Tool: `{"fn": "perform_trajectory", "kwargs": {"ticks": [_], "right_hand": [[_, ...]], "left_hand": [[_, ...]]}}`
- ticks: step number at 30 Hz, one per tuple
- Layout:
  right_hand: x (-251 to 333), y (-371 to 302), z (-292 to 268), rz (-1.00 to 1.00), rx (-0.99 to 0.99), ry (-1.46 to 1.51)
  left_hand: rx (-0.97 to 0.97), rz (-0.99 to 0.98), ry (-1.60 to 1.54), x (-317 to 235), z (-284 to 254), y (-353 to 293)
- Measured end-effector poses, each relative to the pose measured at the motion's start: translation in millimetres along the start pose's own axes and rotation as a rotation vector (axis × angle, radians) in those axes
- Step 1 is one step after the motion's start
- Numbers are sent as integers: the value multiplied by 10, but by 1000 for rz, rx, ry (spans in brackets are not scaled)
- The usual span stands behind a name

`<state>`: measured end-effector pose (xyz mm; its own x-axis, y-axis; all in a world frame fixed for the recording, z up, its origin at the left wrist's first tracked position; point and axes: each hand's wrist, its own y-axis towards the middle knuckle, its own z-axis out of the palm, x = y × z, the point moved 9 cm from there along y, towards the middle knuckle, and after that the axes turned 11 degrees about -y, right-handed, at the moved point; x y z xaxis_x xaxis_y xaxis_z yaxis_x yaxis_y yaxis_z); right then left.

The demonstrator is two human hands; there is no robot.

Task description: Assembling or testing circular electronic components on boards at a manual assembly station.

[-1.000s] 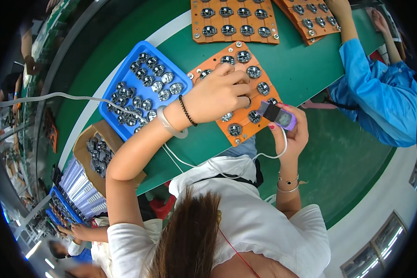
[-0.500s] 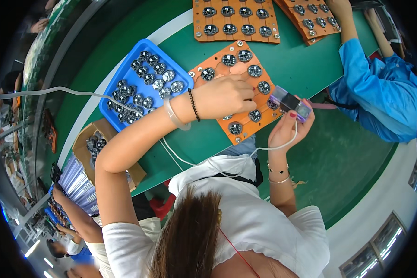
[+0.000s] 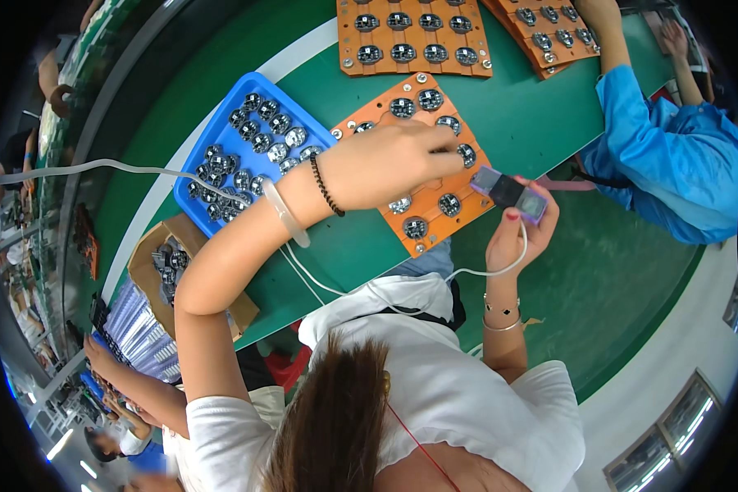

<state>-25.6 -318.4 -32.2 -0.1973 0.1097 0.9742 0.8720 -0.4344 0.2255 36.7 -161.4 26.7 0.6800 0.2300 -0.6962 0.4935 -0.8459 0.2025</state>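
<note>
My left hand (image 3: 402, 164) is over the orange tray (image 3: 398, 234), palm down with its fingers curled together; whatever is at the fingertips is hidden. Round black-and-silver circuit modules sit in the tray's recesses, among them one module (image 3: 449, 204) just below my fingers. At the tray's right edge, my right hand (image 3: 523, 234) grips a small translucent purple device (image 3: 508, 193) with a dark middle band. A thin white cable (image 3: 488, 271) runs from around that hand toward my waist. The blue bin (image 3: 190, 156) beside my left wrist holds many loose round modules.
More filled orange trays (image 3: 418, 67) lie at the back of the green table (image 3: 312, 98). A cardboard box (image 3: 143, 246) of dark parts stands at the left. A co-worker's blue sleeve (image 3: 648, 123) is at the right. A grey cord (image 3: 98, 168) crosses the bin.
My left hand has shifted up over the tray, its fingers now nearer the upper right modules. My right hand has moved slightly right and the purple device has tilted a little.
</note>
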Motion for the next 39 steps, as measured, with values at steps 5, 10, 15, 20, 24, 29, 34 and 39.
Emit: {"fn": "perform_trajectory", "kwargs": {"ticks": [5,10,15,20,24,29,34,39], "right_hand": [[446,-35,278,-338,242,-241],[442,-67,356,-330,300,-286],[308,-83,235,-223,215,-226],[102,36,-95,-72,-28,-149],[28,102,-85,-13,27,-162],[24,171,53,-44,118,-172],[11,224,119,-43,160,-177],[105,243,114,-122,214,-226]], "left_hand": [[-77,44,-100,-126,9,-38],[-98,7,-62,-166,16,-83],[-95,15,94,-129,22,-70],[-10,12,279,85,227,-79],[-123,89,300,25,162,105],[-105,115,384,153,245,338],[221,102,422,205,466,401],[42,77,101,240,289,337]]}}
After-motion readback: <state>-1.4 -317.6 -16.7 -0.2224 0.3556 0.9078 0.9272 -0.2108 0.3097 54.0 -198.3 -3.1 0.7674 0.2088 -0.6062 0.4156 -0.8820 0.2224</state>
